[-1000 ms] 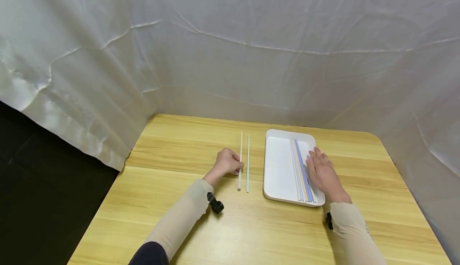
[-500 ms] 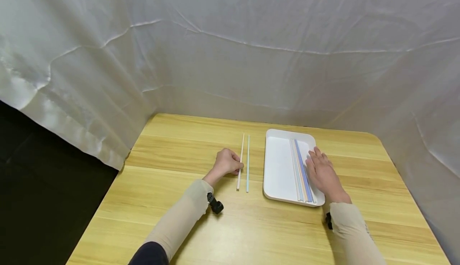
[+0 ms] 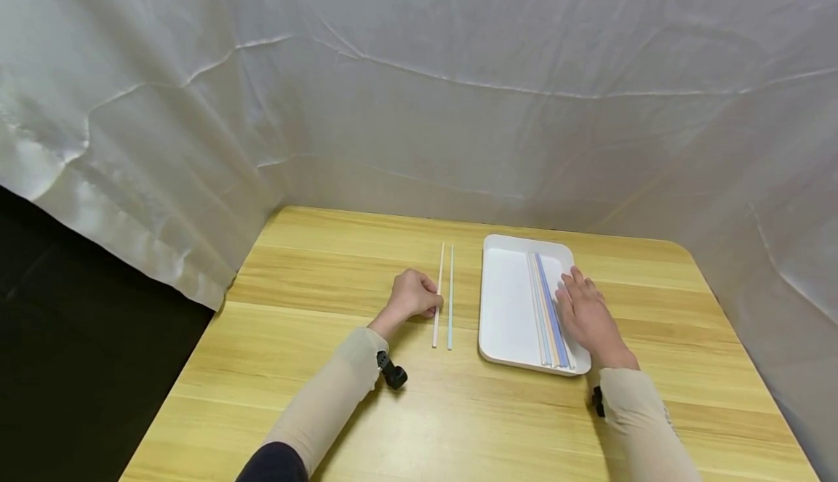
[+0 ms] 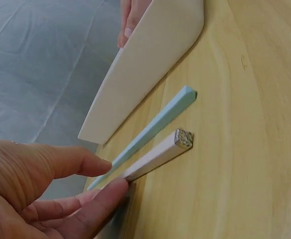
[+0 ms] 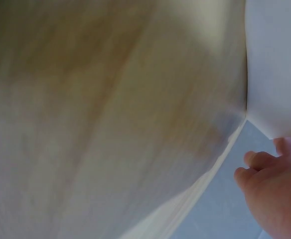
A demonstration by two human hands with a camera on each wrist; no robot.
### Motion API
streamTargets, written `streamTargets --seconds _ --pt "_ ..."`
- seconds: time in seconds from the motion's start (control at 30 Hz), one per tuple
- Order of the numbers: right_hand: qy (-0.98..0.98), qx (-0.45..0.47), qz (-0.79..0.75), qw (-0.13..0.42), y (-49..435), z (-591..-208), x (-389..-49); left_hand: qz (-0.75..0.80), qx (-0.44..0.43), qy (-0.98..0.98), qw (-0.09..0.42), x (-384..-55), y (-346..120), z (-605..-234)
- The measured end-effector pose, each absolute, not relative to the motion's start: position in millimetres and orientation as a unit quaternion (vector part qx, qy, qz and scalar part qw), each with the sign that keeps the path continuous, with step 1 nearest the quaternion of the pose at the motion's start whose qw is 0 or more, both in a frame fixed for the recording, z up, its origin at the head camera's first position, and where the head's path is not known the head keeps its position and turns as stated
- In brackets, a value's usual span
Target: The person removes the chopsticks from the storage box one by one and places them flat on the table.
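Note:
In the head view my left hand (image 3: 414, 294) pinches a pale pink chopstick (image 3: 440, 271) lying on the table. The left wrist view shows the thumb and a finger close about this pink chopstick (image 4: 158, 155), whose square end has a speckled face. A light blue chopstick (image 3: 451, 286) lies beside it, to the right and nearly parallel. My right hand (image 3: 588, 315) rests on the right rim of a white tray (image 3: 511, 360), fingers extended. Several pastel chopsticks (image 3: 548, 307) lie together in the right half of the tray. Part of the right hand hides that rim.
The wooden table (image 3: 353, 249) ends at a pale curtain (image 3: 419, 140) behind and on both sides. A dark area (image 3: 78, 366) lies beyond the left edge. Each wrist wears a small black camera (image 3: 393, 373).
The pink chopstick has turned slightly, its far end now closer to the blue one, and its near end a little left. The right hand and tray look unmoved.

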State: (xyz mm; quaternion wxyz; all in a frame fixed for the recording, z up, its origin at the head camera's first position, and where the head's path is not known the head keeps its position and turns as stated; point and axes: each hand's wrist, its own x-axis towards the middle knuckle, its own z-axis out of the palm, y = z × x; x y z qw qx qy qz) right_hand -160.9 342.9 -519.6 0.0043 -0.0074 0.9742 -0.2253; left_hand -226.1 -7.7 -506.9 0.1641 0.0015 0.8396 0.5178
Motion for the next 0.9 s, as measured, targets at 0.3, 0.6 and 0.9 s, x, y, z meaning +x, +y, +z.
streamTargets --seconds 0.3,0.6,0.9 --pt "0.974 -0.010 -0.227 -0.005 342.2 -519.3 -161.3 0.563 0.052 0.809 0.162 -223.7 7.9 -491.4" --pt "0.974 -0.010 -0.224 -0.003 343.5 -519.8 -162.4 0.615 0.062 0.766 0.175 -221.6 33.9 -472.1" --pt "0.974 -0.007 -0.226 -0.001 343.6 -519.8 -162.0 0.639 0.059 0.743 0.192 -217.0 64.8 -464.8"
